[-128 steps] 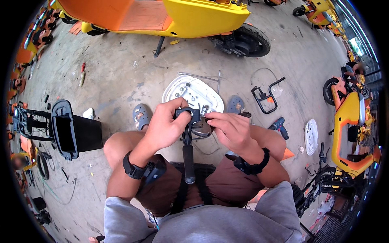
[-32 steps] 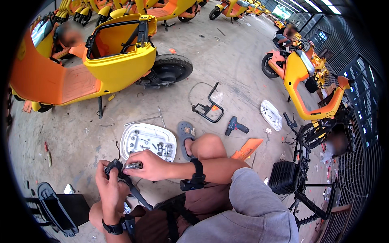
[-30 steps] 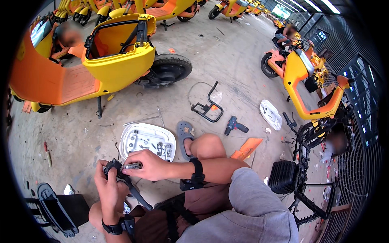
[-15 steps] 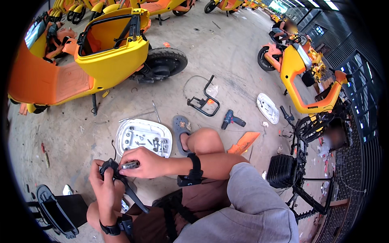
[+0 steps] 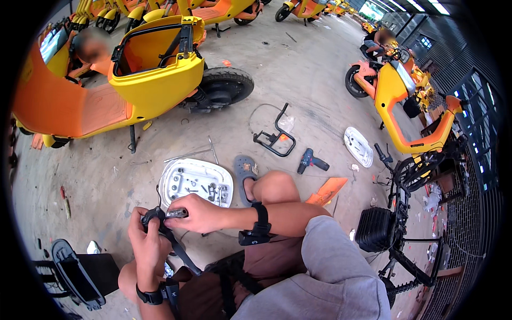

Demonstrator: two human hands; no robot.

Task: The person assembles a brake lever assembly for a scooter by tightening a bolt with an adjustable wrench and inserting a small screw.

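Left hand is closed round the clamp end of a black brake lever, thumb laid along the top; right hand has its fingers folded on a short metal tool, fingertips right at the clamp, though I cannot tell whether they touch it. The lever sits left of centre in the lower frame: matte black, chunky at the clamp, its slim blade slanting down to the right, with a thin dark cable rising from the clamp.

Compared with about four seconds ago, when both hands worked mid-frame, they now appear lower left, and the yellow scooter has gone from top centre to upper left.

Counted near the hands: one lever, one metal tool, two white trays, the nearer holding many small metal parts, one cordless drill, one black tube frame, one orange panel and one grey clog.
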